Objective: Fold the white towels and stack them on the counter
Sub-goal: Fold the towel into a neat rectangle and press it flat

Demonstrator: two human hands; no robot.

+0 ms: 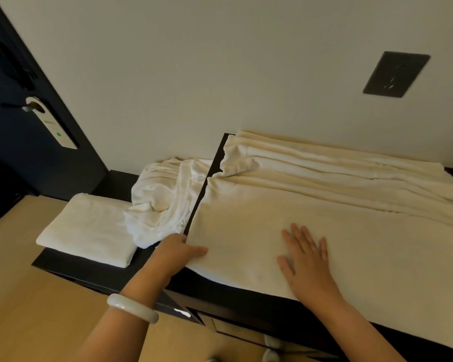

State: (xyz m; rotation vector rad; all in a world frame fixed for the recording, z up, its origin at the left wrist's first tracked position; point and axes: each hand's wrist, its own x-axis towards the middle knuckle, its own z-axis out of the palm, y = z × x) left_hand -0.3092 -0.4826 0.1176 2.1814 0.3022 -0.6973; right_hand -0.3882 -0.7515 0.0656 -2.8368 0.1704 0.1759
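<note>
Left hand [179, 250] pinches the spread towel [364, 239] at its left edge; right hand [305, 259] presses it flat.

Spread towel [338, 231]: cloth, matt, soft nap, cream in this light, ridged creases along the back. Folded towel [89, 228]: same cloth, whiter, faint ribbed texture. Bunched towel [162, 197]: white cloth, heavily creased. Table [220, 293]: near-black, smooth, matt; material can't tell. Floor [24, 296]: light wood look, smooth, low sheen. Wall [194, 74]: flat matt paint. Wall plate [395, 74]: dark, smooth, slight gloss with glints. Bangle [131, 308]: pale, polished, glossy. Door [8, 165]: dark, matt. Handle [24, 108]: bright metal. Hanger [55, 126]: smooth, semi-gloss, card or plastic.
</note>
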